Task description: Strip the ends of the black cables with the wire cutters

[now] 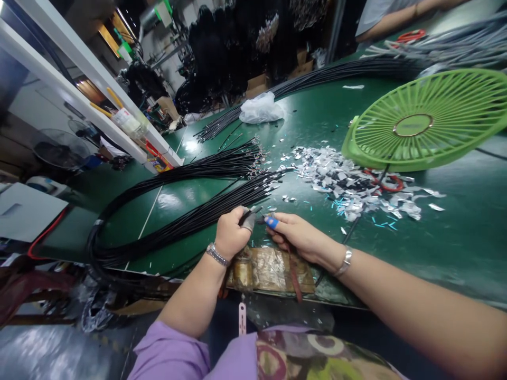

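Green tabletop [447, 232] shines in the head view. Above it, the left hand [233, 235] has its grip closed on a black cable [246, 216]; the right hand [295, 235] is just beside the cable's end, but I cannot tell its grip. Around lie cable bundles [190, 221], pale scraps [336, 179] and a green fan [413, 125]. Behind are cardboard boxes [257, 84] and another person's arm [398, 21].

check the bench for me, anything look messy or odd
The silvery scraps look untidy: they lie loose in a heap on the green table, right of the black cables, with blue bits strewn around and red loops among them.
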Available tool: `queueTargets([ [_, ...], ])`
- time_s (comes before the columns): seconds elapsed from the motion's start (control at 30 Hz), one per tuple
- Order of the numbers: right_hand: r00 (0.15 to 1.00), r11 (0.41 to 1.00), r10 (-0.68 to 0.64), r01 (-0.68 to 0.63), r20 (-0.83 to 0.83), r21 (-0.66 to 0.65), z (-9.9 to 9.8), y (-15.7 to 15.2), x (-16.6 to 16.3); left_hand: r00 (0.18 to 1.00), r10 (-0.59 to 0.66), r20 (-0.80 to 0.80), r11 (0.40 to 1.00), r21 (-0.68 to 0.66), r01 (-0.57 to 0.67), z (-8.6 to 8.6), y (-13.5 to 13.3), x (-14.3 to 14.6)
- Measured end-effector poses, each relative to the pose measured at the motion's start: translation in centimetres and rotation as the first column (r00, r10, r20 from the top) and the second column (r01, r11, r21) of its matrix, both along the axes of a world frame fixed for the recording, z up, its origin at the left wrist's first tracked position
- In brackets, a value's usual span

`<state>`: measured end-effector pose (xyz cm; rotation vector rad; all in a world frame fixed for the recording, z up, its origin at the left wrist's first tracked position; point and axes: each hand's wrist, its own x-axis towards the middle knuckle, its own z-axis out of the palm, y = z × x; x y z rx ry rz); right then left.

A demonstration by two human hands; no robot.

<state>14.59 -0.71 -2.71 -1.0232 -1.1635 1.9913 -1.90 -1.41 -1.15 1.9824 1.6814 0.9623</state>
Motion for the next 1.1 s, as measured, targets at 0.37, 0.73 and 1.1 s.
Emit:
queueTargets([
  [0.37,0.994,0.997,-0.039,0.032,-0.104,-0.066,0.45,-0.15,0.02,0.949,0.03,-0.313,0.995,0.101,0.002,0.61,-0.65,0.52],
  [0.73,0.995,0.992,-0.031,0.019,-0.098,-0.122,0.56,0.0,0.08,0.955,-0.005,-0.296,0.997,0.071,0.027,0.91,-0.8,0.47],
  [1.1,0.997,0.991,-0.053,0.046,-0.056,-0.125,0.86,0.08,0.27,0.932,-0.035,-0.36,0.984,0.15,0.095,0.42,-0.72,0.07],
])
